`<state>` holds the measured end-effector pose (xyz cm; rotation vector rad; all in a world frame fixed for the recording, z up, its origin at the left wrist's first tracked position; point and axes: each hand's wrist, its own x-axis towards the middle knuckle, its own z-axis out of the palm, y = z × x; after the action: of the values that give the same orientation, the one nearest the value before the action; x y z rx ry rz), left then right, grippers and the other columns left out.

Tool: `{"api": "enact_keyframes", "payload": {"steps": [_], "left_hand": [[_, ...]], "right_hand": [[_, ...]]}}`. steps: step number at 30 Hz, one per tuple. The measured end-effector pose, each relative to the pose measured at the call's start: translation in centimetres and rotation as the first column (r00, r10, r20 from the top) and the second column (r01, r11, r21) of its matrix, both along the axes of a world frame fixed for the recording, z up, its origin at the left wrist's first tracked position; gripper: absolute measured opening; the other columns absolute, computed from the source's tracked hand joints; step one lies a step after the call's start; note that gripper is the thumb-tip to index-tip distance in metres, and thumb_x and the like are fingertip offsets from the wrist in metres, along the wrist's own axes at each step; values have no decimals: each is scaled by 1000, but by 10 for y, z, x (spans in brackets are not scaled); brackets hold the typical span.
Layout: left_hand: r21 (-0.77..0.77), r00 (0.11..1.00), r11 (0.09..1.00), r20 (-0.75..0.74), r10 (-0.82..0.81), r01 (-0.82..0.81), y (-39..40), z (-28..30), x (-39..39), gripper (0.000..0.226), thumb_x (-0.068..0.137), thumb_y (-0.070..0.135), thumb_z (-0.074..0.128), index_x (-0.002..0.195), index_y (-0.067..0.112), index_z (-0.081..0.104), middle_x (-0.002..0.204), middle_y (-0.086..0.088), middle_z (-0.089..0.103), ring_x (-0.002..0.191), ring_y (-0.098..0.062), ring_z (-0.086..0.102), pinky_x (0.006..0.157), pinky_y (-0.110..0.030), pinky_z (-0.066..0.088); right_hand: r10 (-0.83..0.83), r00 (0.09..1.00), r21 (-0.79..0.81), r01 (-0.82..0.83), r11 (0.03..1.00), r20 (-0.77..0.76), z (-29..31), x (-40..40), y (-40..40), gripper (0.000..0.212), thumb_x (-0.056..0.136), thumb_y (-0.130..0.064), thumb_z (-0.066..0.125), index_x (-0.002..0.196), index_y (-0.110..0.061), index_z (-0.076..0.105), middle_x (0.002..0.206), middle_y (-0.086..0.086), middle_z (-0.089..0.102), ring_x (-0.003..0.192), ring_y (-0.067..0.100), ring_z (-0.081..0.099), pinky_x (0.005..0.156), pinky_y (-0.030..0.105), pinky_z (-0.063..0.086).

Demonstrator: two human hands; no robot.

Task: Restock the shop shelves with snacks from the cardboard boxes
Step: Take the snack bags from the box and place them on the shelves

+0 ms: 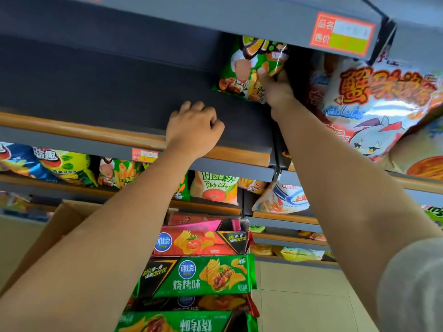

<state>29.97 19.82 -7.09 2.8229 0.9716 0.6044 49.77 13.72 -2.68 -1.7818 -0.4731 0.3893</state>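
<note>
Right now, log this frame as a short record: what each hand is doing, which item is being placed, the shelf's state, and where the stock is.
left hand: fingers curled, resting on the shelf, holding nothing
right hand: grips the green snack bag
green snack bag: upright at the right end of the shelf
shelf: mostly bare left of the bag
cardboard box: below, lower left
chip packs: stacked below the arms

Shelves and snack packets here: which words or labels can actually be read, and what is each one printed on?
"Potato Chips": white bag on the lower shelf.
"烧烤味" and "可比克": green carton in the stack below.
"可比克": red carton above it.
"品名" and "售价": orange price tag on the top shelf edge; its filled-in fields are blurred.
Green packet gripped by the right hand: print too blurred.
Small price tag by the left hand: unreadable.
</note>
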Motion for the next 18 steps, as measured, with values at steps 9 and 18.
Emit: {"api": "enact_keyframes", "payload": {"steps": [9,18], "left_hand": [[-57,998,998,55,-13,16,-6,8,-6,41,95,36,35,101,17,71,105,-5,65,105,-27,55,73,-33,36],[-158,846,987,523,108,-29,-47,-33,-181,13,88,15,58,90,9,69,94,-7,67,96,-20,54,84,-34,41]], "right_hand": [[-227,971,-86,232,969,70,15,-42,-11,72,94,-42,62,150,-9,32,145,11,50,132,27,50,103,29,40],[299,941,114,-318,941,158,-14,-247,-72,22,91,-2,47,82,-17,61,71,5,63,66,13,61,69,34,52]]}}
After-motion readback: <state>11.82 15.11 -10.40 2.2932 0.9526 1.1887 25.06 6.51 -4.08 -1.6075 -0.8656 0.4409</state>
